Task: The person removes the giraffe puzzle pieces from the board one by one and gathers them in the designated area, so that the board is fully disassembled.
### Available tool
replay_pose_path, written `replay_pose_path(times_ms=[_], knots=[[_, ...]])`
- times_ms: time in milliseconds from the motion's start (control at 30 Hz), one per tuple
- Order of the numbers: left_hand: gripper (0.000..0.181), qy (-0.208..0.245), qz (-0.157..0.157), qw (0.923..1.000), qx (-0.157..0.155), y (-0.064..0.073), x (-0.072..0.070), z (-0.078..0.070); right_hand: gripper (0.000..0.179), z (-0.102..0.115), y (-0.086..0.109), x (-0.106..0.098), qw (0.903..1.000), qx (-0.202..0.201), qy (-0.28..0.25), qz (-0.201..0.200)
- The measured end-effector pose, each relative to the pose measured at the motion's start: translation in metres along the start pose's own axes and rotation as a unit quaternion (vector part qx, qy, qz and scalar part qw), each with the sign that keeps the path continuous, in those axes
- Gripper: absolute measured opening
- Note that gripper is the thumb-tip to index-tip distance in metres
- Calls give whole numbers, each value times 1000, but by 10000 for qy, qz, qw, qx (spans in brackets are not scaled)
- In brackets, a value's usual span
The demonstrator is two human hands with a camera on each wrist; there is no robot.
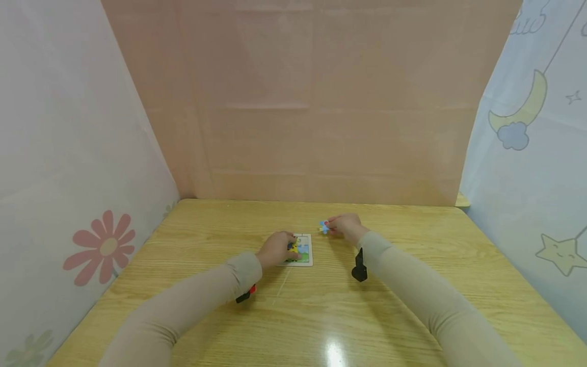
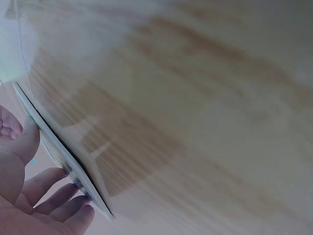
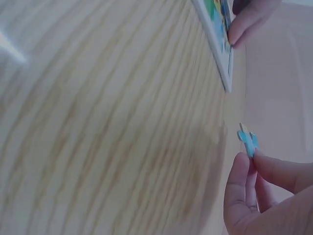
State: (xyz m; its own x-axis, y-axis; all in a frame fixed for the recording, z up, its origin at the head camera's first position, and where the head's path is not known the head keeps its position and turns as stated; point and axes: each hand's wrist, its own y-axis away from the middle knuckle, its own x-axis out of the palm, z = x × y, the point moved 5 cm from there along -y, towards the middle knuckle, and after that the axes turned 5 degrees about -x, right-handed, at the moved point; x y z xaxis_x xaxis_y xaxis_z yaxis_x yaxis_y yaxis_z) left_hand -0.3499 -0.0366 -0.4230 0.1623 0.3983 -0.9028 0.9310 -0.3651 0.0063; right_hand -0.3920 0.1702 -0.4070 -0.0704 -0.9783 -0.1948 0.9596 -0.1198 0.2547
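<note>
Right hand pinches a puzzle piece; left hand touches puzzle board.

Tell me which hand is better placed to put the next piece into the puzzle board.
The right hand, probably: it already pinches a blue puzzle piece just clear of the puzzle board. The left hand rests on the board's left part, its fingers along the edge, seemingly steadying it.

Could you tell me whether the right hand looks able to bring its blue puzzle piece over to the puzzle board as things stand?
Probably yes: the right hand pinches the blue piece beside the puzzle board, with bare table between; the left hand covers only its left part.
</note>
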Motion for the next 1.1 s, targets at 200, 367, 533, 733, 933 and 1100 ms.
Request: replay_pose_path(times_ms=[200,367,533,733,933,1100], knots=[[60,201,161,9997,49,4,0,-1,34,-10,-11,-14,9996,158,158,-172],[64,284,352,9988,192,4,2,3,34,-17,-16,-23,9991,215,52,-362],[67,201,642,9976,177,4,1,5,36,-21,-22,-28,9982,217,97,-555],[71,179,834,9963,122,4,0,10,34,-25,-33,-28,9969,115,503,-588],[73,160,856,9960,172,3,-1,12,33,-18,-31,-25,9944,102,681,-805],[73,238,853,9959,177,4,-2,11,34,-14,-29,-25,9918,234,870,-911]])
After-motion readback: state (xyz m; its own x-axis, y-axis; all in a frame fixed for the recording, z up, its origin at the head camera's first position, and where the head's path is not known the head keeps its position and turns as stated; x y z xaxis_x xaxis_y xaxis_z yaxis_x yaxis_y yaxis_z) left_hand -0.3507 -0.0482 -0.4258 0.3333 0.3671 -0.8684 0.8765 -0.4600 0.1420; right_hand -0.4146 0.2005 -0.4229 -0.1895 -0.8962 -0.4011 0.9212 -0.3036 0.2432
